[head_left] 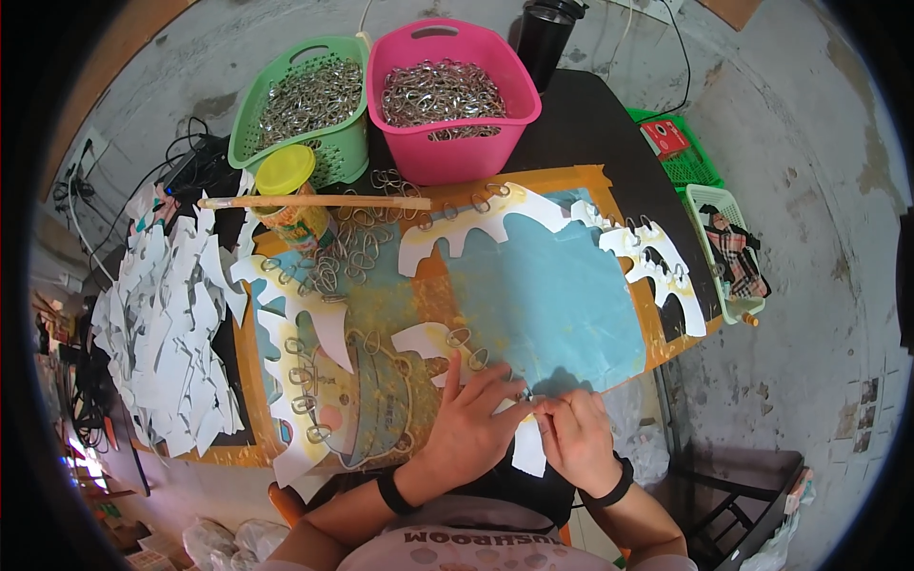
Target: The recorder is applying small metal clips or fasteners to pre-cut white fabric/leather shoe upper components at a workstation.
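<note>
Near the table's front edge, a white scalloped paper strip [529, 451] with yellow smears runs beneath both my hands. My left hand [466, 423] lies over the strip, its thumb and fingers closed on it while one finger points up. Beside it, my right hand [581, 443] is pinched at the strip's edge, touching the left fingertips. A small metal ring shows between the hands, partly hidden by fingers. Another metal ring [459, 337] sits on the strip's far part. Similar ringed strips lie on the left [290, 376], at the back [509, 211] and on the right [678, 285].
A pink basket [457, 152] and a green basket [324, 157] hold metal rings at the back. A wooden stick [324, 202] rests across a yellow-lidded jar [286, 173], beside loose rings [362, 238]. White cut pieces [167, 333] are heaped left. A black tumbler [545, 43] stands behind.
</note>
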A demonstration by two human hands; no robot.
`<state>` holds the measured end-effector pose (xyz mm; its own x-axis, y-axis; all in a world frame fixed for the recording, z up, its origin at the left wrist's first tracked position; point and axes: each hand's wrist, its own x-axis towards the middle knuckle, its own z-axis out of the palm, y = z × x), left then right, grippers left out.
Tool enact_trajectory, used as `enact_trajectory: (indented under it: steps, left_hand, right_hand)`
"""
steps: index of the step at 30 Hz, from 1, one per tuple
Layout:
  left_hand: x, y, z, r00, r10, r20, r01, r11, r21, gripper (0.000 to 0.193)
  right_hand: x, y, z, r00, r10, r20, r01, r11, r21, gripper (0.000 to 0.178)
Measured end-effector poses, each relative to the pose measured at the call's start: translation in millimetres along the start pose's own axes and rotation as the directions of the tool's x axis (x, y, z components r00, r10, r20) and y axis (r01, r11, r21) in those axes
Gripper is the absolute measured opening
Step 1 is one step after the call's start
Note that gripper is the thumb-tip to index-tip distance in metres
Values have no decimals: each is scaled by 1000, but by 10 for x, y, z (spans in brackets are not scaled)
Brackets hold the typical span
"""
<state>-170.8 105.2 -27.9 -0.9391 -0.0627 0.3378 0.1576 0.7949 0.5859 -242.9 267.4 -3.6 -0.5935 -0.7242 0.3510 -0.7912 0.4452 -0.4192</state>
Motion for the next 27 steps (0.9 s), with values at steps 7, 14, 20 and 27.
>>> enact_trajectory:
  steps: [7, 14, 20, 27]
  left_hand:
    - [-41, -30, 10, 1000, 23, -4, -23, 1000, 6, 21]
    - [-43, -27, 27, 1000, 24, -14, -24, 1000, -2, 14]
    - [-23, -14, -1, 1000, 19, 20, -19, 1000, 3, 22]
    - [-44, 8, 15, 997, 70, 18, -71, 993, 95, 28]
  right_hand:
    - [131, 155, -130, 998, -25, 53, 13, 974, 225, 27]
    - [193, 351, -122, 958, -224, 179, 189, 963, 192, 30]
    - [35, 390, -143, 948, -285, 143, 293, 955, -40, 27]
    - [8, 328, -175, 950, -265, 165, 261, 964, 42, 35]
